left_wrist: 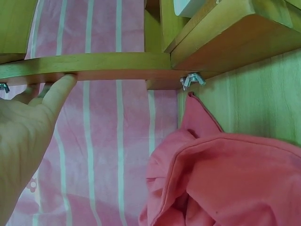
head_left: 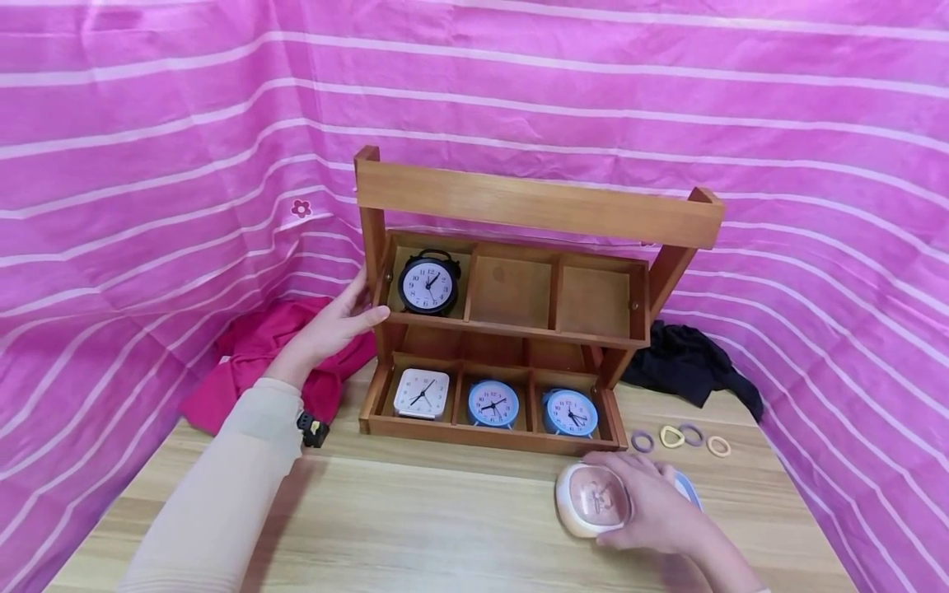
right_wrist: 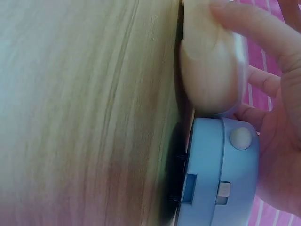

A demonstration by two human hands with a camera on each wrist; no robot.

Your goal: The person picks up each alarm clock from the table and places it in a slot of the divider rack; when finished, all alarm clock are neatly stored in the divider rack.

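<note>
My right hand (head_left: 652, 502) grips a rounded peach-and-white clock (head_left: 593, 498) by its edges, low over the table in front of the rack. The thumb is on its near side and the fingers on its far side. Close behind it stands a light-blue alarm clock (right_wrist: 207, 174), mostly covered by that hand in the head view. My left hand (head_left: 337, 329) rests with extended fingers against the left side of the two-tier wooden rack (head_left: 541, 198). A black alarm clock (head_left: 427, 284) occupies the upper left compartment. Below sit a white square clock (head_left: 422, 394) and two blue clocks (head_left: 493, 403).
Red cloth (head_left: 259, 346) lies left of the rack, and black cloth (head_left: 689, 362) lies to its right. Several small rings (head_left: 671, 436) are on the table's right side. A small black-and-yellow item (head_left: 313, 430) is near my left wrist. Pink striped fabric (head_left: 519, 82) surrounds the table.
</note>
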